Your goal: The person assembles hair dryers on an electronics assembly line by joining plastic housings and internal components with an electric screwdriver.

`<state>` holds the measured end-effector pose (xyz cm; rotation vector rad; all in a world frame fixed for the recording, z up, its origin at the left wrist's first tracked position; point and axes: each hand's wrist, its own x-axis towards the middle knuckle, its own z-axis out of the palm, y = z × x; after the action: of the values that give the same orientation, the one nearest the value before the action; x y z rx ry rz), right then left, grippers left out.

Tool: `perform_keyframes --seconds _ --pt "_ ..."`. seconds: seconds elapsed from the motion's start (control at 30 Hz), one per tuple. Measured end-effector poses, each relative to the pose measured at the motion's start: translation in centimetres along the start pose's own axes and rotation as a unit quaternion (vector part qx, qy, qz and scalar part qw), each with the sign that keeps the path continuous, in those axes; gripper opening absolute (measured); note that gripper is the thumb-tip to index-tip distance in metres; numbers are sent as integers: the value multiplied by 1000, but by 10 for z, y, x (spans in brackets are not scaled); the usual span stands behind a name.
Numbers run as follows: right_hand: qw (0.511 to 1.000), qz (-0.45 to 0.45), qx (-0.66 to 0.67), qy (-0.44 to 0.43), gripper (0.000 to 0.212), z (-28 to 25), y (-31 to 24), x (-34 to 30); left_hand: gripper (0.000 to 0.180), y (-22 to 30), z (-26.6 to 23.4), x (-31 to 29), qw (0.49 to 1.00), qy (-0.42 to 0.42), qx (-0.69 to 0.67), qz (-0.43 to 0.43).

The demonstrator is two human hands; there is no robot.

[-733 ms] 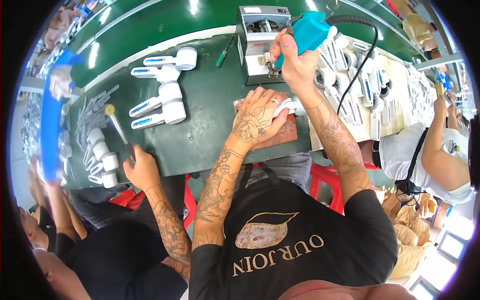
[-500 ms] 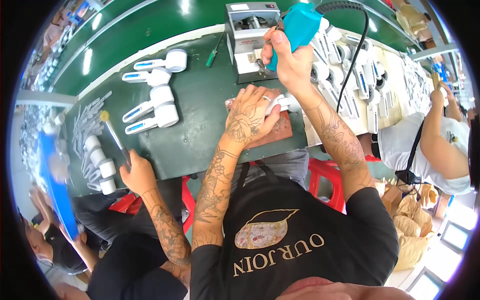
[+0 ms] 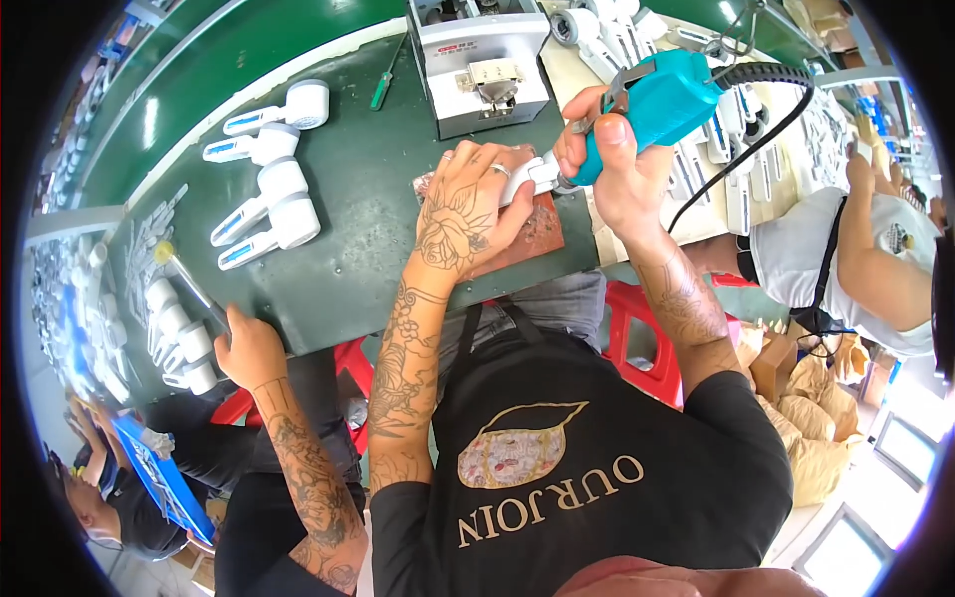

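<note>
My left hand [image 3: 466, 211] is closed over a white plastic part [image 3: 529, 181], pressing it onto a reddish-brown pad [image 3: 537, 237] at the bench's front edge. Much of the part lies under my palm, and it resembles the white handheld shower heads around. In my right hand [image 3: 629, 181] is a teal electric screwdriver [image 3: 671, 98], gripped round its body with the thumb on top. Its nose points left and down at the right end of the white part; whether the bit touches is too small to tell.
A silver machine [image 3: 477, 55] stands just beyond the pad. White shower heads [image 3: 284, 177] lie at left, more [image 3: 597, 40] at far right. A green-handled screwdriver [image 3: 382, 90] rests on the green bench [image 3: 348, 199]. At left, a co-worker's hand [image 3: 254, 350] holds a yellow-headed mallet [image 3: 165, 251].
My right hand has brought the electric screwdriver down from beside the machine to the white part. My left hand keeps its hold. The whole view has shifted slightly.
</note>
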<state>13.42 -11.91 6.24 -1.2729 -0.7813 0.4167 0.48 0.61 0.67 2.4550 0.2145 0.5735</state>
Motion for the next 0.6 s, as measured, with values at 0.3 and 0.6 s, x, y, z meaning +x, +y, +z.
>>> perform_keyframes --seconds 0.3,0.6 --pt "1000 -12 -2 -6 61 -1 10 3 36 -2 3 1 1000 -4 -6 -1" --pt "994 -15 108 29 67 10 7 2 25 -5 -10 4 998 11 -44 34"
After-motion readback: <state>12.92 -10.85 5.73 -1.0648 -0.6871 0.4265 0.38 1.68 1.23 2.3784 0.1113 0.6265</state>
